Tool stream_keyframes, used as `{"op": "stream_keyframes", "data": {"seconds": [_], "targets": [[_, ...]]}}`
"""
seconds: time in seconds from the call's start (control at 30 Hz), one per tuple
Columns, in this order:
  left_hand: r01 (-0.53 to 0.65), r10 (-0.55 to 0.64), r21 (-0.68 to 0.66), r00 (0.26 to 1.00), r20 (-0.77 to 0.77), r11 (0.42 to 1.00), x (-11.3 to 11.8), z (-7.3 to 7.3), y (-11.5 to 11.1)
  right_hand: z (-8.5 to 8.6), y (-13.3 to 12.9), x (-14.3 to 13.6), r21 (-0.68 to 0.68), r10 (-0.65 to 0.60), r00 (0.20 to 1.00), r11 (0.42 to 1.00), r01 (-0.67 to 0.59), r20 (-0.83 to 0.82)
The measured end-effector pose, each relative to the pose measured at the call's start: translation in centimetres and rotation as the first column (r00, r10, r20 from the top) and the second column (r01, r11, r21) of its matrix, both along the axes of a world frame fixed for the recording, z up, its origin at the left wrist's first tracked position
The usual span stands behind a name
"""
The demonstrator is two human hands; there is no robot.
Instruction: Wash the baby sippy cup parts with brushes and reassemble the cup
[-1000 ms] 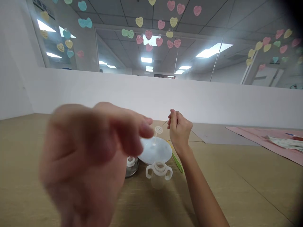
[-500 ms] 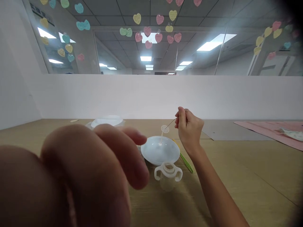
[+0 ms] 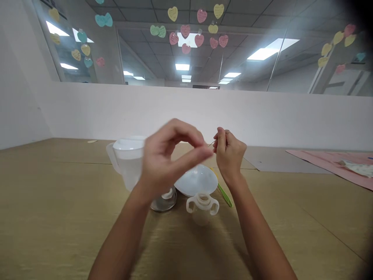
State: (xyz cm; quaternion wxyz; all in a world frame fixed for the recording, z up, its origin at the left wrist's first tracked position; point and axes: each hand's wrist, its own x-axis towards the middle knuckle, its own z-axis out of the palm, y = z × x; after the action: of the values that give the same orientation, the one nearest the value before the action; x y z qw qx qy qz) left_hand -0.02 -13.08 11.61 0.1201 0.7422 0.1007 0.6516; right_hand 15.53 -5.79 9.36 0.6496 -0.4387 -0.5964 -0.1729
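In the head view my right hand [image 3: 229, 151] is closed in a pinch on a thin wire-like stick [image 3: 211, 143]. My left hand [image 3: 171, 155] is right beside it, thumb and forefinger brought together at the stick's far end. Whatever lies between those fingertips is hidden. Below both hands stands a white bowl [image 3: 196, 184], partly covered by my left hand. In front of the bowl is a clear cup with two white handles [image 3: 203, 200], upright and without a lid.
Behind my left forearm stands a translucent white pitcher [image 3: 126, 165]. A metal dish [image 3: 163, 204] with a small white part in it sits by the bowl. A tool with a green handle [image 3: 225, 195] lies to the bowl's right. Farther right is a pink cloth [image 3: 335, 159].
My left hand has moved from close to the camera out to my right hand. The round white disc with a tube, at the stick's end earlier, is now out of sight. The pitcher has come into view.
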Motion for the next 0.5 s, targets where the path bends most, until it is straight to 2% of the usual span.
{"op": "stream_keyframes", "data": {"seconds": [0.03,0.1,0.17,0.23,0.3,0.4,0.5], "targets": [[-0.123,0.12,-0.046,0.991,-0.059,0.991,0.5,0.1,1.5,0.0,0.0,0.0,0.0,0.009,1.0,1.0,-0.009,-0.005],[-0.352,0.316,-0.077,0.901,-0.297,0.933,1.2,-0.6,4.8,0.0,-0.1,-0.1,0.004,0.031,0.999,0.999,-0.031,-0.02],[-0.474,0.373,-0.088,0.782,-0.5,0.876,1.6,-1.9,7.6,0.0,-0.2,-0.2,0.017,0.053,0.998,0.998,-0.053,-0.033],[-0.519,0.363,-0.106,0.716,-0.596,0.848,1.8,-3.3,9.5,-0.1,-0.4,-0.2,0.035,0.07,0.997,0.997,-0.069,-0.037],[-0.528,0.336,-0.139,0.699,-0.631,0.838,2.0,-4.2,10.4,-0.1,-0.5,-0.3,0.046,0.083,0.996,0.996,-0.082,-0.035],[-0.498,0.286,-0.219,0.746,-0.601,0.839,2.0,-4.5,11.0,-0.1,-0.7,-0.4,0.046,0.098,0.994,0.994,-0.096,-0.038],[-0.439,0.244,-0.298,0.821,-0.515,0.848,1.7,-4.2,11.0,-0.2,-0.7,-0.5,0.013,0.114,0.993,0.993,-0.114,-0.04]]}}
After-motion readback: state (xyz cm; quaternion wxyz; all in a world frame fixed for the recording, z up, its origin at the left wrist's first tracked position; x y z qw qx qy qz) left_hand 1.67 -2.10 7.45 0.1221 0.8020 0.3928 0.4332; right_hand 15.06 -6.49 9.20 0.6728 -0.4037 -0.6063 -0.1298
